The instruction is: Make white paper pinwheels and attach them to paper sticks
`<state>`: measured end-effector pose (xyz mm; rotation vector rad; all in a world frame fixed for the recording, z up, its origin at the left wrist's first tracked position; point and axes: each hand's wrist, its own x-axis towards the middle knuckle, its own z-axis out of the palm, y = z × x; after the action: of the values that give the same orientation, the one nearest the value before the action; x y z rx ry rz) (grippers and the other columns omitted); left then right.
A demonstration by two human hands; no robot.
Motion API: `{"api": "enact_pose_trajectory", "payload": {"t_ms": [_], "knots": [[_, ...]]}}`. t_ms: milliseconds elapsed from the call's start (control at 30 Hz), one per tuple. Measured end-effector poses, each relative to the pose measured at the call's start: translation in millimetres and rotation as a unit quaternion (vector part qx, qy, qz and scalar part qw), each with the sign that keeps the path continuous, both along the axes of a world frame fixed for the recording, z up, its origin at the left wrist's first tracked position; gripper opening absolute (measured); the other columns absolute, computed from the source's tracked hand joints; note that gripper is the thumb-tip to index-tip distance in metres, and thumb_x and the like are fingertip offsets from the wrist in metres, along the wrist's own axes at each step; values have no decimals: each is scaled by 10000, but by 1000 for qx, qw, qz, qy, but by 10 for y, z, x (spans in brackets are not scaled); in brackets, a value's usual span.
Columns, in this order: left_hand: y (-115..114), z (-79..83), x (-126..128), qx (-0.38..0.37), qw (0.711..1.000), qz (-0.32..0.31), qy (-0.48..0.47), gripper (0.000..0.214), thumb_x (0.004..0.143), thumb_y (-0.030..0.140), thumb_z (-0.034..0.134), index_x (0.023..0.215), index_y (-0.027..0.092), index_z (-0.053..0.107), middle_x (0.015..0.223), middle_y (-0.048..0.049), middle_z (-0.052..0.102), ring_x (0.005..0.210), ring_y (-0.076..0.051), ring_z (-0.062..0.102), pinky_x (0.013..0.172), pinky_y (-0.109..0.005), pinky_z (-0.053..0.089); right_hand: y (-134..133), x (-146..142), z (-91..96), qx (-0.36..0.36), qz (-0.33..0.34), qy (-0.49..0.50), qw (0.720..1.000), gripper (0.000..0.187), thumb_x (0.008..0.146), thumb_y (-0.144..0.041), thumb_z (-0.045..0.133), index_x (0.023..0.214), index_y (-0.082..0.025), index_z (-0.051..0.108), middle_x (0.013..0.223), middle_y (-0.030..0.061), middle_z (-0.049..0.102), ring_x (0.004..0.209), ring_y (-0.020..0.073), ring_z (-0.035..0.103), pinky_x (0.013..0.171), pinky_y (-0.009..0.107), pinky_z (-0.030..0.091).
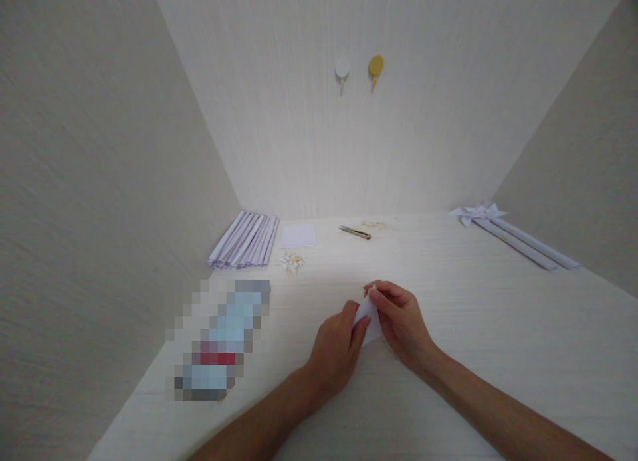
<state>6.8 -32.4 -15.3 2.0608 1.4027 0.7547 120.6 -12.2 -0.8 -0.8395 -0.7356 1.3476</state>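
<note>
Between my two hands is a small folded piece of white paper (369, 315), held just above the table. My left hand (339, 341) grips its left side, with the thumb lying across the front. At the paper's upper tip, my right hand (403, 318) pinches with thumb and forefinger. Fingers cover much of the paper, so its full shape is hidden. Beyond the hands lies a pair of thread snips (355, 232). To the left of the snips is a small heap of white and tan bits (292, 262), too small to name.
Rolled white paper tubes (244, 240) are bundled at the back left, beside a square stack of paper (298, 235). A pixelated object (229, 335) lies at left. Two more tubes with a pointed paper star (478, 213) rest at far right. Two hooks (342, 68) hang on the back wall.
</note>
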Motion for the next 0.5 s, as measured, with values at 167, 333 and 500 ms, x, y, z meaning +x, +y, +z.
{"api": "enact_pose_trajectory", "payload": {"t_ms": [167,333,500], "knots": [[-14,25,3,-5,1000,-7,4,225,832,355,269,815,189,419,626,1,500,557,-134,460,514,-238,302,-1,7,-1,9,3,15,1000,117,474,-250,734,544,-198,655,601,-19,613,575,80,489,544,202,374],[-16,43,4,-4,1000,-10,9,220,830,356,276,801,187,414,624,0,500,555,-134,458,513,-239,301,-3,17,6,32,10,11,999,79,505,-228,720,538,-201,654,578,-29,596,571,71,475,536,196,352],[-12,24,0,7,1000,-14,14,240,834,366,256,807,189,416,630,-1,507,563,-134,465,521,-240,305,-13,33,-2,49,16,9,999,47,536,-214,699,543,-202,655,583,-28,583,580,76,463,538,203,339]]}}
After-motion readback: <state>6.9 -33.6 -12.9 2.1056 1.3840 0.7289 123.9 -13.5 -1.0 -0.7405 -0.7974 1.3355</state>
